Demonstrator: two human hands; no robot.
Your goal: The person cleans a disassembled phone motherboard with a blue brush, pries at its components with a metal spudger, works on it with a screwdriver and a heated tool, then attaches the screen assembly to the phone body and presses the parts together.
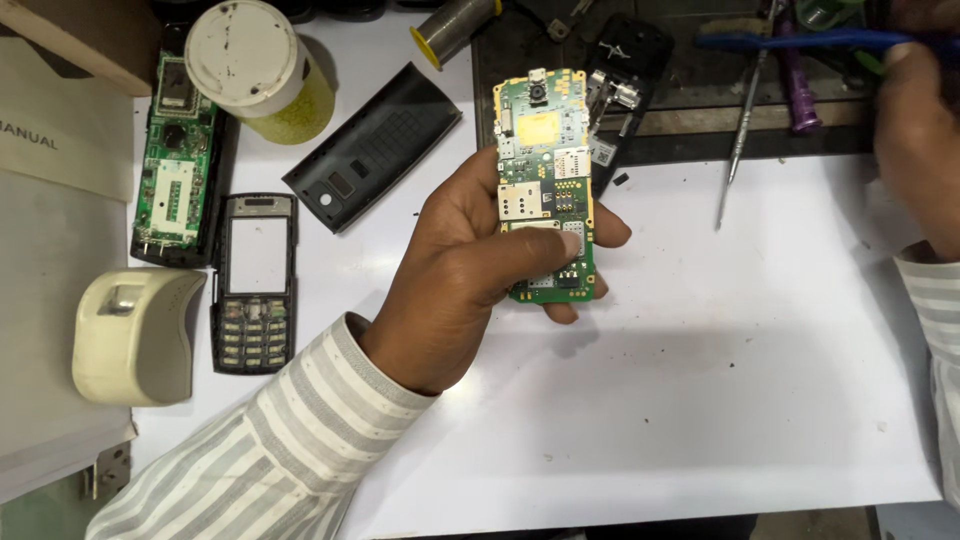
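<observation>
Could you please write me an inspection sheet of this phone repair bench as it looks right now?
Surface: white sheet, speckled with dark specks.
Job's things: green phone circuit board, held upright above the sheet.
Clutter: second circuit board, keypad front frame, black back cover, lidded jar, beige device, solder roll, metal probe.
Grippers: left hand grips the board; right hand holds blue-handled tool.
Cables: nothing seen.
Surroundings: dark tray, paper manual.
</observation>
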